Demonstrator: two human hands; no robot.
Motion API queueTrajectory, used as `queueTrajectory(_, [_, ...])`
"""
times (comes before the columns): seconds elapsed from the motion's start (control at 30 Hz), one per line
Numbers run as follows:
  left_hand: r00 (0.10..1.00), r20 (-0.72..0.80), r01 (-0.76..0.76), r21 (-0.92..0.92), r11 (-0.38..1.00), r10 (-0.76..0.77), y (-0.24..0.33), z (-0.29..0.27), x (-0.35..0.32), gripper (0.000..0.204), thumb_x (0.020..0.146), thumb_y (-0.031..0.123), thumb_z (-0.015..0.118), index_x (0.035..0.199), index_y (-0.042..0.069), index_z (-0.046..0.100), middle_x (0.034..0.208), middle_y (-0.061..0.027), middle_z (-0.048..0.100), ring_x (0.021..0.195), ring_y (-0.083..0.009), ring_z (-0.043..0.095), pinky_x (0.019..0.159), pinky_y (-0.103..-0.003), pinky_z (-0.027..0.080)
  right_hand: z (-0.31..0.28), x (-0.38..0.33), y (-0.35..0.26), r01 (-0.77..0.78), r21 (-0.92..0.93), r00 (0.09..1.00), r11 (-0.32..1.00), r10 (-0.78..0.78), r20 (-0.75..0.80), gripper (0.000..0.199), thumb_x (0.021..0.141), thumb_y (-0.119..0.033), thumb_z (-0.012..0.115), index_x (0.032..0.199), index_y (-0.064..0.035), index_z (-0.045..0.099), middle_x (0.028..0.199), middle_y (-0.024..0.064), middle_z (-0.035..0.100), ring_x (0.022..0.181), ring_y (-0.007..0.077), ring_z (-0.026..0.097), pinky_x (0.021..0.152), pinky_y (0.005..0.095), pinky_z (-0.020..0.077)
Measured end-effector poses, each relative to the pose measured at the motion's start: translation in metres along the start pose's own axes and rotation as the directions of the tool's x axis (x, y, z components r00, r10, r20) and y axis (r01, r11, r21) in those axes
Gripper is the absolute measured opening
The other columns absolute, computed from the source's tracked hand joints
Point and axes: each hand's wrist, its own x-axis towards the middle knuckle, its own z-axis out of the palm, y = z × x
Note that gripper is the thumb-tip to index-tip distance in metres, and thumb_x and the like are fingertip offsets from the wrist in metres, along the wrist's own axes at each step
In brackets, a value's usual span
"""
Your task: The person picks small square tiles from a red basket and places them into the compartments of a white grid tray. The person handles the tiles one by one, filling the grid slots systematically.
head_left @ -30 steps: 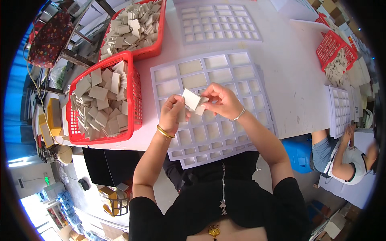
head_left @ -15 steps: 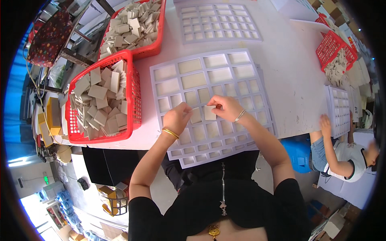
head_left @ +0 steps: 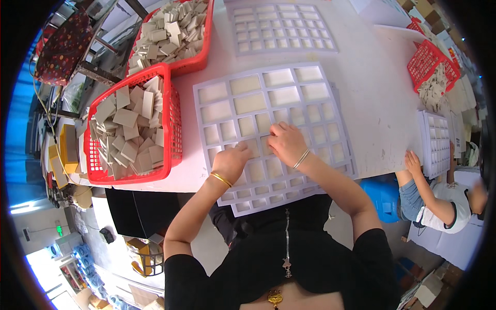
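A white grid frame (head_left: 208,173) of many compartments lies at the table's near edge, stacked on at least one other. My left hand (head_left: 231,163) is closed, fingertips bunched at a small beige tile (head_left: 253,146) in a middle compartment. Beside it my right hand (head_left: 287,144) bends its fingers down over another beige tile (head_left: 265,145), mostly hidden under them at the neighbouring compartment. Flat cream pieces fill compartments above, such as the cream panel (head_left: 249,104). At the left, a red basket (head_left: 166,129) is heaped with loose beige tiles (head_left: 126,118).
Behind it stands a second red basket (head_left: 205,51) of tiles. Another grid frame (head_left: 281,30) lies at the table's far side. At the right are a red basket (head_left: 426,59) on its side, stacked frames (head_left: 436,142) and another person's hand (head_left: 413,161).
My right hand has lowered its tile from above the frame to the compartment. My left hand has shifted slightly down and right. The other person's hand has moved a little left and down.
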Motion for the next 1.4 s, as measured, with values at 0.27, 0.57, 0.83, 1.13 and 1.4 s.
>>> queueTrajectory(0.27, [0.888, -0.307, 0.207, -0.399, 0.893, -0.343, -0.022, -0.022, -0.02, 0.016, 0.082, 0.017, 0.065, 0.098, 0.012, 0.065, 0.096, -0.004, 0.063, 0.079, -0.0243, 0.063, 0.064, -0.036, 0.051, -0.021, -0.012, 0.0, -0.112, 0.02, 0.994, 0.994, 0.112, -0.004, 0.026, 0.077, -0.019, 0.064, 0.102, -0.012, 0.063, 0.105, 0.0083, 0.055, 0.101, 0.0268, 0.051, 0.082, 0.0427, 0.0393])
queueTrajectory(0.57, [0.735, 0.058, 0.498, -0.723, 0.479, -0.676, -0.052, 0.014, -0.085, 0.026, 0.081, 0.017, 0.067, 0.102, 0.001, 0.064, 0.073, -0.0111, 0.064, 0.059, -0.0214, 0.062, 0.055, -0.033, 0.048, -0.044, -0.134, 0.116, -0.781, -0.064, 0.619, 0.621, 0.755, -0.218, 0.043, 0.079, -0.032, 0.065, 0.114, -0.0065, 0.059, 0.117, 0.0134, 0.054, 0.109, 0.0325, 0.05, 0.089, 0.048, 0.0393])
queueTrajectory(0.83, [0.745, -0.164, 0.418, -0.64, 0.644, -0.647, -0.051, 0.016, -0.089, 0.025, 0.076, 0.012, 0.071, 0.098, 0.0, 0.065, 0.078, -0.0109, 0.064, 0.069, -0.0227, 0.063, 0.063, -0.033, 0.049, -0.035, -0.135, 0.093, -0.692, 0.079, 0.614, 0.718, 0.643, -0.458, 0.036, 0.077, -0.026, 0.069, 0.107, -0.0066, 0.063, 0.109, 0.0119, 0.057, 0.101, 0.0307, 0.053, 0.084, 0.0435, 0.0426])
queueTrajectory(1.13, [0.723, -0.358, 0.27, -0.641, 0.719, -0.591, -0.02, -0.02, -0.091, 0.026, 0.073, 0.008, 0.071, 0.096, 0.0, 0.063, 0.082, -0.013, 0.064, 0.076, -0.0265, 0.063, 0.068, -0.034, 0.049, -0.044, -0.15, 0.102, -0.587, 0.637, 0.43, 0.499, 0.859, -0.277, 0.029, 0.087, -0.018, 0.064, 0.11, -0.0005, 0.063, 0.101, 0.0095, 0.065, 0.087, 0.0152, 0.06, 0.078, 0.0275, 0.0478])
queueTrajectory(1.4, [0.895, -0.338, -0.022, -0.686, 0.728, -0.291, 0.076, -0.021, 0.004, 0.033, 0.078, 0.012, 0.071, 0.108, 0.007, 0.06, 0.092, -0.0079, 0.064, 0.067, -0.0227, 0.065, 0.061, -0.031, 0.05, -0.133, -0.314, 0.257, -0.671, 0.593, 0.217, 0.445, 0.883, -0.417, 0.03, 0.094, -0.022, 0.056, 0.11, 0.002, 0.063, 0.103, 0.0084, 0.066, 0.095, 0.0156, 0.06, 0.086, 0.0284, 0.0469])
